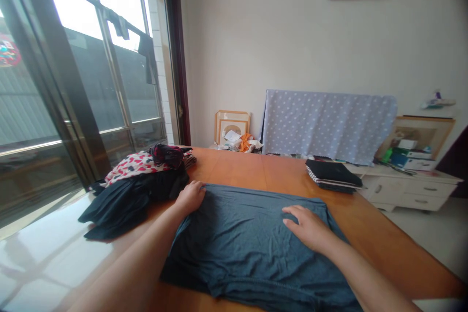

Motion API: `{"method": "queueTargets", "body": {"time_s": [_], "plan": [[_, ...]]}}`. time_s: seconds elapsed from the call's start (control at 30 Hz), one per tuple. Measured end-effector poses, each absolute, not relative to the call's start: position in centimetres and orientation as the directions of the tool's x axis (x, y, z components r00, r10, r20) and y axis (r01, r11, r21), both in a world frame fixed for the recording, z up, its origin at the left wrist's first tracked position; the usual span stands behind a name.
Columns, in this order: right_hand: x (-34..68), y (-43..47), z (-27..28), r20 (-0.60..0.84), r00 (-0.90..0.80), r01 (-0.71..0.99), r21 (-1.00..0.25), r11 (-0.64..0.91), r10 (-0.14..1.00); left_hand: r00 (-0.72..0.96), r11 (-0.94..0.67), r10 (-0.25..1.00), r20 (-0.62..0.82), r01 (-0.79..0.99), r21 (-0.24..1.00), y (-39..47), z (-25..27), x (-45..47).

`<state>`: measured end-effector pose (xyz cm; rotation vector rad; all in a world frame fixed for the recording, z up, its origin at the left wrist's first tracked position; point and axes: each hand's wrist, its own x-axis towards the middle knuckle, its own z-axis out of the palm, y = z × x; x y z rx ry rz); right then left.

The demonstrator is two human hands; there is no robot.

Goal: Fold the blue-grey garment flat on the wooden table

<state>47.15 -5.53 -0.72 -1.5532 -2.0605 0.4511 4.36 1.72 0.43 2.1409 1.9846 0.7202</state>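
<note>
A dark blue-grey garment [248,239] lies spread in a rough rectangle on the wooden table, with wrinkles across its middle. At its far left corner, my left hand [192,197] has its fingers closed on the edge of the cloth. My right hand [307,226] is over the right part of the garment, its fingers apart and holding nothing. Whether the right palm touches the fabric is hard to tell.
A heap of clothes [139,180], black and red-patterned, sits on the table [234,165] to the left. Folded dark clothes [333,175] are stacked at the back right. Beyond stand a dotted cloth cover [325,124] and a white cabinet [413,192]; a glass door [32,83] is at left.
</note>
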Motion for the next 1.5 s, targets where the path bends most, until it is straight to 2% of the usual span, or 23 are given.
{"method": "queueTargets", "body": {"time_s": [0.17,0.37,0.6,0.87,1.23,1.37,1.5], "plan": [[44.8,-8.5,1.5,0.171,-0.26,0.659,-0.688,0.304,0.95,-0.081,-0.055,0.966,0.245,0.864,0.501,-1.6,0.3,3.1],[43.0,-10.9,2.2,0.161,-0.284,0.573,-0.762,0.302,0.945,-0.224,0.072,0.952,0.207,0.824,0.562,-7.9,0.4,1.8],[44.1,-11.2,0.5,0.095,-0.285,0.54,-0.806,0.242,0.954,-0.265,0.183,0.951,0.159,0.898,0.401,-13.3,0.9,2.8],[45.7,-10.1,-0.3,0.186,-0.253,0.607,-0.734,0.305,0.949,-0.208,0.147,0.953,0.223,0.954,0.26,-14.3,0.3,4.1],[46.0,-10.0,-0.6,0.171,-0.349,0.654,-0.66,0.37,0.921,-0.299,0.256,0.935,0.191,0.941,0.22,-15.3,0.1,3.7],[46.2,-9.9,-0.7,0.182,-0.346,0.641,-0.67,0.373,0.921,-0.28,0.207,0.902,0.329,0.949,0.24,-16.0,0.5,4.3],[46.2,-10.0,-0.7,0.234,-0.311,0.615,-0.689,0.383,0.921,-0.195,0.064,0.871,0.451,0.955,0.289,-17.4,1.1,5.2]]}}
